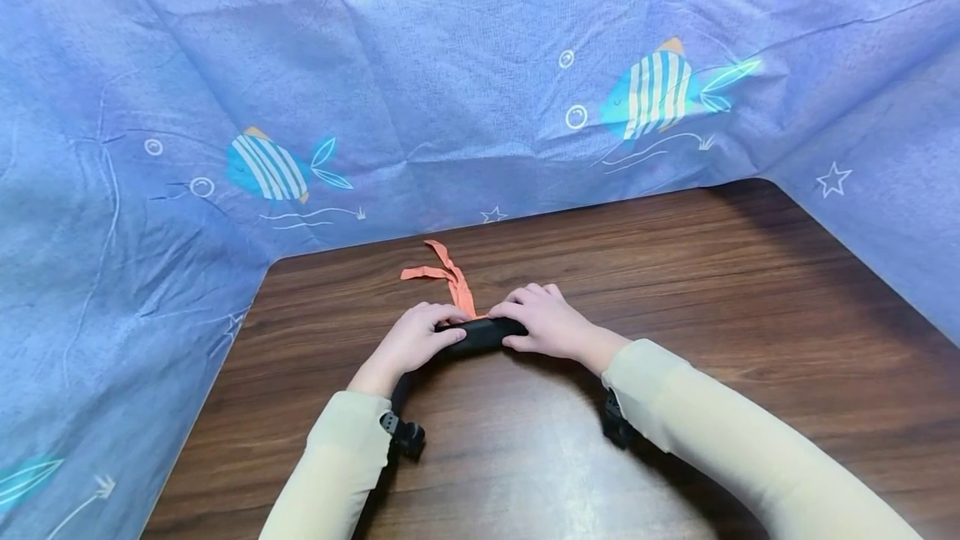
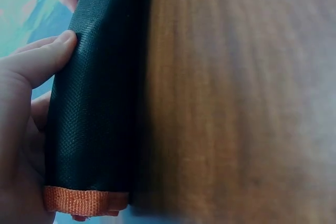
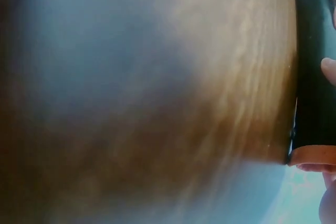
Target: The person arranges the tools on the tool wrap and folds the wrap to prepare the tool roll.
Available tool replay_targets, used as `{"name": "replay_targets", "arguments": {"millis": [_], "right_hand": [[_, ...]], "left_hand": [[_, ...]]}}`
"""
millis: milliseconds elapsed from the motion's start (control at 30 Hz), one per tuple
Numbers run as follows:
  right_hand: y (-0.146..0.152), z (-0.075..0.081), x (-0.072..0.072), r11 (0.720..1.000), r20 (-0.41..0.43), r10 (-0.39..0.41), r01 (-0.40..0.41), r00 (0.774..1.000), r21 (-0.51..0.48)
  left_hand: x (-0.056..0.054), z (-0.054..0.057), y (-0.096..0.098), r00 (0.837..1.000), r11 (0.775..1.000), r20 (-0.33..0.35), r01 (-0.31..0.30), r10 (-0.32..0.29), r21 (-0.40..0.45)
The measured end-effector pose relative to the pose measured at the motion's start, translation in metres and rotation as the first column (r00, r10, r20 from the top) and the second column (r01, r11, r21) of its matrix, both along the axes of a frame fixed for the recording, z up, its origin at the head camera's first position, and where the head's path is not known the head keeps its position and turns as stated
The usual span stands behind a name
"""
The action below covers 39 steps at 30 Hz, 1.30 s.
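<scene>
A black, textured rolled-up pouch with orange edging lies across the middle of the wooden table. Two orange tie ribbons spread from its far side toward the back. At its left end my left hand grips the roll, thumb on the near side and fingers over the far side. My right hand holds the right end in the same way. Up close in the left wrist view, the thumb presses against the black roll, whose end shows an orange woven edge. Part of the roll's ends is hidden under the hands.
The brown wooden table extends on all sides of the roll. A blue cloth printed with fish hangs behind the table and along its left and right edges. Small black cameras sit on both wrists below the pale sleeves.
</scene>
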State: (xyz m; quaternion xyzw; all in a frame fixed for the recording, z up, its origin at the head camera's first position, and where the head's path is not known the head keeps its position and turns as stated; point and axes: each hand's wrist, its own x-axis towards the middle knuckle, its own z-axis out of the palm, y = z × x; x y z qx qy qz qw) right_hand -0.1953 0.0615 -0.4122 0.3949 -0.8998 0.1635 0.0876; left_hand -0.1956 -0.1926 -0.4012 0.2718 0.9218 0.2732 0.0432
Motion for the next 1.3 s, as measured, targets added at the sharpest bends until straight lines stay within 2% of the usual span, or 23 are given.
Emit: {"name": "replay_targets", "arguments": {"millis": [167,233,300,467,667,800,933,1133,1300], "right_hand": [[-0.001,0.002,-0.005,1.0,0.019,-0.006,0.005,1.0,0.022],[-0.001,0.005,-0.007,1.0,0.029,-0.01,0.009,1.0,0.022],[-0.001,0.007,-0.009,1.0,0.031,-0.016,0.015,0.999,0.023],[-0.002,0.01,-0.014,0.997,-0.004,-0.036,0.036,0.999,0.064],[-0.004,0.011,-0.016,0.995,-0.022,-0.044,0.046,0.999,0.09],[-0.003,0.008,-0.015,0.992,-0.009,-0.064,0.064,0.998,0.108],[0.001,0.005,-0.013,0.99,-0.012,-0.072,0.073,0.997,0.122],[0.007,0.003,-0.014,0.995,-0.045,-0.065,0.068,0.997,0.079],[0.012,0.002,-0.016,0.998,-0.093,-0.065,0.065,0.994,-0.001]], "left_hand": [[-0.005,0.004,0.001,0.999,1.0,0.036,-0.019,0.019,-0.021],[-0.007,0.006,0.002,1.0,0.999,0.025,-0.017,0.017,-0.035],[-0.009,0.006,0.002,1.0,0.999,0.0,-0.012,0.012,-0.048],[-0.01,0.005,0.003,0.994,0.997,-0.109,0.003,-0.012,-0.083],[-0.008,0.002,0.0,0.977,0.987,-0.212,-0.005,-0.029,-0.159],[-0.007,-0.001,0.0,0.956,0.977,-0.286,-0.003,-0.059,-0.212],[-0.005,-0.002,0.001,0.943,0.971,-0.326,-0.017,-0.063,-0.238],[-0.003,-0.002,0.001,0.93,0.969,-0.365,-0.054,-0.039,-0.241],[-0.003,0.0,-0.001,0.91,0.966,-0.414,-0.07,-0.04,-0.247]]}}
